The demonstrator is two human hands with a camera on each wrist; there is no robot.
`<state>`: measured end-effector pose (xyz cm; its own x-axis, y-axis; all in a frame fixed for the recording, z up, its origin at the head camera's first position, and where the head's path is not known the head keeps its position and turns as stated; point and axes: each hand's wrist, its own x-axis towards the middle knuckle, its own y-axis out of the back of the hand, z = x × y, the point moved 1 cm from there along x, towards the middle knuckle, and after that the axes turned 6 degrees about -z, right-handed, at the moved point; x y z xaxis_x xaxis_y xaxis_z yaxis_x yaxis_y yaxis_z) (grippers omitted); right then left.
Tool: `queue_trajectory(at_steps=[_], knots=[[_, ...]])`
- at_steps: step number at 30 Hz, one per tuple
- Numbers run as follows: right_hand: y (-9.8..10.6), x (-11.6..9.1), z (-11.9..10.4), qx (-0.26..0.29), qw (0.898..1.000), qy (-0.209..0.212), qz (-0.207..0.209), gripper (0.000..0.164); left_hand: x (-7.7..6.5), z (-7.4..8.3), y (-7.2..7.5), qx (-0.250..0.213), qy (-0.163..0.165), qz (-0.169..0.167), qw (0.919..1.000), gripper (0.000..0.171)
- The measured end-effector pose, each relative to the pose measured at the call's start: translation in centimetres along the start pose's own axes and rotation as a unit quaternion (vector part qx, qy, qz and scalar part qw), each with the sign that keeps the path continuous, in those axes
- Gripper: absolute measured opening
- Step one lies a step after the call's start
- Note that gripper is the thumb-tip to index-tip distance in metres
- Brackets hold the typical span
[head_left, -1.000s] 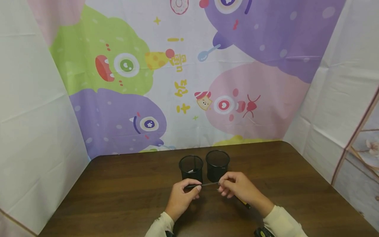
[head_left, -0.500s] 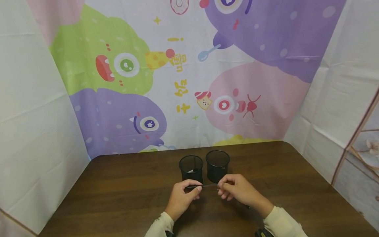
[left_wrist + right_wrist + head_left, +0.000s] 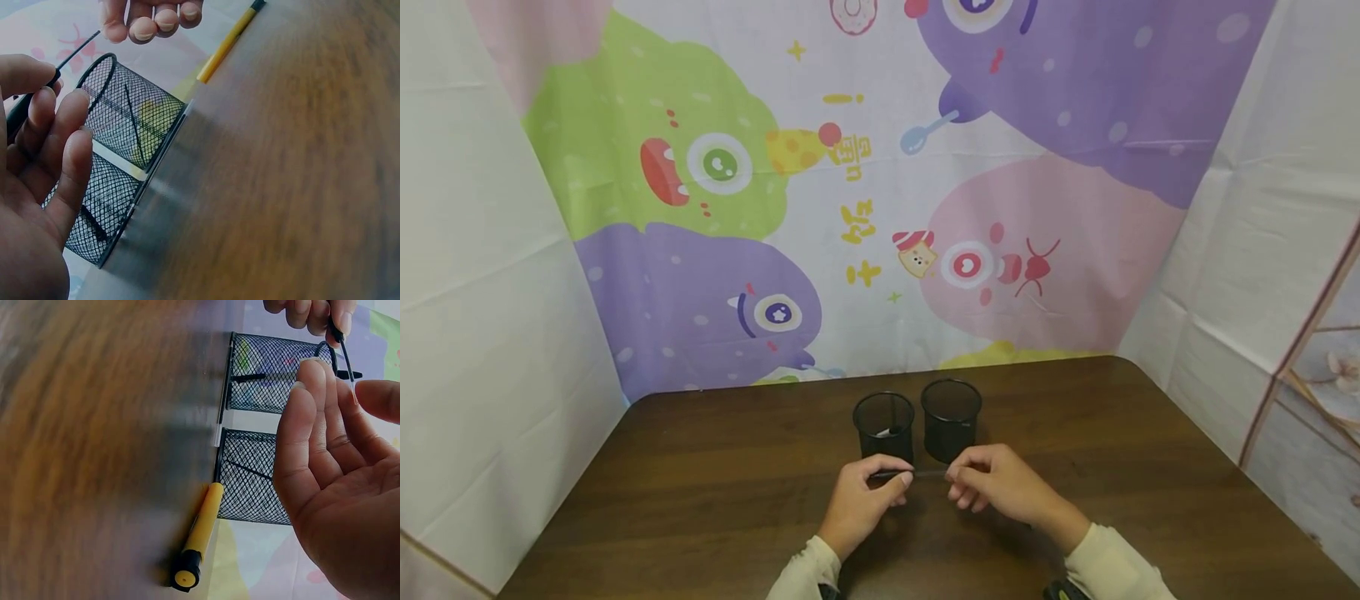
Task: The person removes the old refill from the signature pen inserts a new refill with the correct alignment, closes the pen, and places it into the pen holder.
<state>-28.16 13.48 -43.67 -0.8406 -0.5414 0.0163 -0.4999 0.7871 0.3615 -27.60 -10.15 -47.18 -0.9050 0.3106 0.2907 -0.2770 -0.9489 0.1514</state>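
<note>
My left hand grips a dark pen barrel between thumb and fingers. From the barrel's end a thin pen refill sticks out toward my right hand. In the right wrist view the thumb and index finger of that hand pinch the refill's pale far end, while its other fingers curl loosely. Barrel and refill run nearly level in the head view, just in front of a black mesh pen cup. Another mesh pen cup stands to its right, behind my right hand.
A yellow pen with black ends lies on the wooden table near the right cup; my right hand hides it in the head view. Dark sticks show inside both cups. A printed cloth hangs behind the table.
My right hand has shifted slightly left and toward me, bringing the refill closer to level and shortening the gap between hands. The left hand stays nearly still. The yellow pen has become hidden.
</note>
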Motion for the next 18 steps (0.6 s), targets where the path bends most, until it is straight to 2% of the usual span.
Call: queue_trajectory(at_steps=[18], knots=[[-0.27,-0.17,-0.61,-0.009,1.000,-0.002,-0.019,0.025,-0.09,0.09,-0.09,0.000,0.003,-0.008,1.0000,0.017]])
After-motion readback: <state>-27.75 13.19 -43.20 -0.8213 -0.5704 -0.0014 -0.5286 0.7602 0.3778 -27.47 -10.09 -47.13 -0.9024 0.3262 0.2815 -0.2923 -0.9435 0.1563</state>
